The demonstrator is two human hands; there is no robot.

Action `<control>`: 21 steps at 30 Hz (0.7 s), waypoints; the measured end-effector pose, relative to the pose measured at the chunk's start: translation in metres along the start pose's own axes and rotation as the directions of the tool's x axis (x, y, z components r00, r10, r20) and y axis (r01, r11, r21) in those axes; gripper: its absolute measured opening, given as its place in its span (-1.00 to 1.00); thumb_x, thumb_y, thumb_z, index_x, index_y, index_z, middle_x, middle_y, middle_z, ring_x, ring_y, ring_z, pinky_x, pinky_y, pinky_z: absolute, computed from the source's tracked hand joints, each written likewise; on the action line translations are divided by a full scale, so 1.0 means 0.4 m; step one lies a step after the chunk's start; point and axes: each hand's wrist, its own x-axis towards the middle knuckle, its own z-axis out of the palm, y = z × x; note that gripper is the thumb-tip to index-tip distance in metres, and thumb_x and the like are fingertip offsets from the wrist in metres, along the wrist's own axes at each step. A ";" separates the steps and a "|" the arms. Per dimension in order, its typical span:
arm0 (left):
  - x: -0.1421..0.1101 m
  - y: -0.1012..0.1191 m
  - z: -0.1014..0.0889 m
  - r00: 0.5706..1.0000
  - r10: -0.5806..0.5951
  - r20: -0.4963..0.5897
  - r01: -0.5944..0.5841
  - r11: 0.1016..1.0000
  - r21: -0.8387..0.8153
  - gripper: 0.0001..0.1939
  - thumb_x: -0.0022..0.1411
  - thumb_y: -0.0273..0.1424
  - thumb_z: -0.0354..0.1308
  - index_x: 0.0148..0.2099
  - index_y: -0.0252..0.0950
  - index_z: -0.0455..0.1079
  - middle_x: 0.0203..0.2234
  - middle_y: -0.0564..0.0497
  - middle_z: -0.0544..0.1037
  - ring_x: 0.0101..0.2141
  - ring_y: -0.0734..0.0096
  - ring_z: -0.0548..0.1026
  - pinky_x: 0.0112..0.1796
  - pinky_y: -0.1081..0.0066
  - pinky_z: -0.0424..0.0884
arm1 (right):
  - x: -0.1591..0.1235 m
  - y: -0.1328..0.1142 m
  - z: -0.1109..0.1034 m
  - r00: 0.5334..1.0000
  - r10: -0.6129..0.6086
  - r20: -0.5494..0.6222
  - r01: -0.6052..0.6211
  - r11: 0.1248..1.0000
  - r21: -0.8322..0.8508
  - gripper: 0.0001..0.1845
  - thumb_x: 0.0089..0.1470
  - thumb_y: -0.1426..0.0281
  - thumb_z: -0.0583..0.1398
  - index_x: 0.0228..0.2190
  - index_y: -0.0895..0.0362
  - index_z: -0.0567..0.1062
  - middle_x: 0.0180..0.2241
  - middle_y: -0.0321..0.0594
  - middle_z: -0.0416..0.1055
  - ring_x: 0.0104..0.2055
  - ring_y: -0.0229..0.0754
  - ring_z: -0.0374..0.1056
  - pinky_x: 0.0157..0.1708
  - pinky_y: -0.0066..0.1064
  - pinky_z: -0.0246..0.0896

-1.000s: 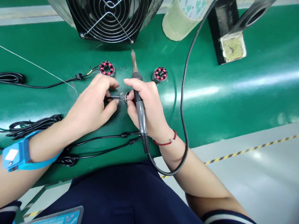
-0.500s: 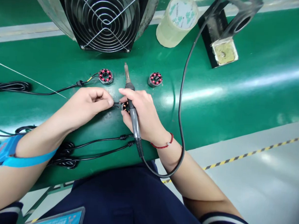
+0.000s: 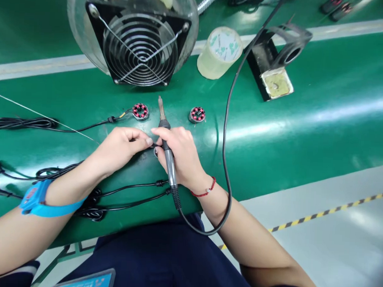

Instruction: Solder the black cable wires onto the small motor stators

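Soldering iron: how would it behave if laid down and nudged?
The soldering iron may roll: it looks rounded. Its cord holds a wide curve, so could tug it round. The slim, straight metal tip is probably rigid.

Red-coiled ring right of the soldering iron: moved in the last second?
No. The red-coiled ring keeps its spot on the near side of the tape roll, slightly left; the whole view shifted.
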 end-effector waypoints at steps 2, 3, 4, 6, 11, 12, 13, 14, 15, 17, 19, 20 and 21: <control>0.000 -0.004 0.000 0.999 0.044 0.026 -0.044 0.999 -0.013 -0.72 0.19 -0.21 0.25 -0.49 -0.27 0.50 -0.62 0.09 0.48 -0.56 0.48 0.31 -0.48 0.44 0.25 | 0.003 -0.003 0.005 1.000 0.008 -0.022 -0.008 1.000 -0.024 -0.62 0.24 0.47 0.11 0.08 0.05 0.41 -0.26 -0.25 0.56 -0.17 -0.06 0.35 -0.16 -0.24 0.16; -0.001 -0.006 0.001 0.996 0.083 0.036 -0.083 0.997 0.002 -0.72 0.21 -0.23 0.23 -0.47 -0.28 0.50 -0.59 0.08 0.51 -0.54 0.47 0.35 -0.44 0.44 0.29 | 0.006 -0.005 0.008 0.999 0.018 -0.043 -0.019 0.999 -0.026 -0.62 0.22 0.48 0.11 0.06 0.06 0.42 -0.28 -0.24 0.56 -0.18 -0.06 0.36 -0.16 -0.24 0.16; -0.003 -0.006 0.002 0.991 0.129 0.041 -0.131 0.991 0.043 -0.74 0.24 -0.27 0.21 -0.45 -0.28 0.50 -0.55 0.07 0.55 -0.50 0.45 0.40 -0.39 0.43 0.34 | 0.009 -0.008 0.009 0.997 0.032 -0.065 -0.034 0.999 -0.020 -0.63 0.21 0.49 0.11 0.03 0.07 0.44 -0.29 -0.24 0.56 -0.19 -0.06 0.37 -0.17 -0.24 0.17; -0.012 -0.005 0.006 0.976 0.213 0.049 -0.218 0.960 0.178 -0.80 0.28 -0.38 0.15 -0.38 -0.30 0.51 -0.44 0.03 0.62 -0.39 0.39 0.50 -0.26 0.39 0.41 | 0.014 -0.014 0.010 0.993 0.063 -0.103 -0.062 0.998 0.014 -0.66 0.19 0.49 0.11 0.00 0.09 0.45 -0.32 -0.23 0.56 -0.22 -0.07 0.39 -0.18 -0.24 0.21; -0.018 0.002 -0.007 0.963 0.269 0.002 -0.240 0.859 0.453 -0.83 0.33 -0.51 0.11 -0.28 -0.29 0.52 -0.30 -0.01 0.66 -0.24 0.34 0.58 -0.10 0.38 0.47 | 0.011 -0.003 0.016 0.983 0.074 -0.170 -0.057 0.993 0.104 -0.70 0.25 0.42 0.13 0.02 0.07 0.44 -0.34 -0.24 0.53 -0.29 -0.11 0.43 -0.18 -0.27 0.36; -0.015 0.002 -0.017 0.964 0.265 -0.032 -0.216 0.843 0.492 -0.82 0.35 -0.51 0.10 -0.26 -0.29 0.52 -0.28 -0.02 0.66 -0.21 0.33 0.58 -0.07 0.39 0.47 | 0.007 0.008 0.018 0.980 0.067 -0.190 -0.048 0.994 0.103 -0.69 0.26 0.38 0.15 0.04 0.07 0.44 -0.32 -0.24 0.53 -0.26 -0.11 0.46 -0.15 -0.27 0.38; -0.012 0.003 -0.027 0.963 0.259 -0.073 -0.183 0.829 0.528 -0.81 0.38 -0.50 0.07 -0.23 -0.31 0.52 -0.25 -0.05 0.65 -0.17 0.31 0.58 -0.05 0.38 0.47 | 0.001 0.023 0.019 0.978 0.052 -0.200 -0.034 0.995 0.094 -0.69 0.27 0.35 0.15 0.04 0.07 0.44 -0.32 -0.23 0.54 -0.26 -0.11 0.47 -0.15 -0.28 0.39; -0.011 0.004 -0.036 0.961 0.253 -0.116 -0.148 0.816 0.558 -0.79 0.41 -0.49 0.04 -0.17 -0.32 0.52 -0.20 -0.08 0.65 -0.12 0.30 0.58 -0.02 0.37 0.47 | -0.005 0.040 0.018 0.979 0.051 -0.198 -0.036 0.996 0.080 -0.69 0.30 0.32 0.13 0.04 0.07 0.45 -0.31 -0.23 0.54 -0.24 -0.12 0.49 -0.13 -0.29 0.39; -0.011 0.004 -0.042 0.957 0.248 -0.150 -0.117 0.804 0.583 -0.77 0.43 -0.46 0.01 -0.07 -0.34 0.51 -0.14 -0.11 0.63 -0.08 0.28 0.58 -0.01 0.36 0.47 | -0.011 0.059 0.016 0.975 0.049 -0.217 -0.036 0.997 0.063 -0.68 0.31 0.28 0.13 0.04 0.08 0.46 -0.29 -0.21 0.55 -0.22 -0.11 0.50 -0.11 -0.30 0.40; -0.015 0.005 -0.045 0.955 0.241 -0.171 -0.084 0.777 0.624 -0.68 0.45 -0.32 0.05 0.15 -0.32 0.43 -0.03 -0.14 0.59 -0.03 0.21 0.58 -0.01 0.31 0.50 | -0.023 0.098 0.006 0.982 0.013 -0.188 -0.008 1.000 0.027 -0.64 0.31 0.20 0.14 0.05 0.08 0.47 -0.26 -0.20 0.59 -0.19 -0.11 0.54 -0.10 -0.32 0.41; -0.017 0.005 -0.034 0.962 0.233 -0.143 -0.081 0.742 0.666 -0.44 0.36 -0.12 0.19 0.30 -0.26 0.32 0.05 -0.18 0.55 -0.02 0.06 0.59 -0.04 0.19 0.55 | -0.031 0.129 -0.006 0.987 -0.052 -0.153 0.055 0.998 0.013 -0.63 0.30 0.13 0.16 0.01 0.06 0.49 -0.30 -0.23 0.62 -0.26 -0.12 0.57 -0.20 -0.37 0.44; -0.016 0.005 -0.025 0.966 0.228 -0.125 -0.081 0.723 0.686 -0.33 0.29 -0.04 0.25 0.32 -0.24 0.30 0.06 -0.21 0.54 -0.02 -0.03 0.59 -0.06 0.12 0.56 | -0.032 0.138 -0.011 0.989 -0.061 -0.135 0.063 0.998 0.014 -0.62 0.29 0.12 0.17 0.02 0.06 0.50 -0.30 -0.23 0.63 -0.26 -0.12 0.58 -0.22 -0.38 0.44; -0.013 0.005 -0.017 0.969 0.222 -0.112 -0.080 0.704 0.705 -0.26 0.23 0.01 0.28 0.32 -0.25 0.31 0.07 -0.24 0.53 -0.02 -0.11 0.59 -0.07 0.06 0.56 | -0.033 0.142 -0.014 0.990 -0.065 -0.123 0.069 0.997 0.022 -0.61 0.29 0.11 0.18 0.02 0.05 0.50 -0.30 -0.24 0.65 -0.26 -0.12 0.59 -0.25 -0.39 0.45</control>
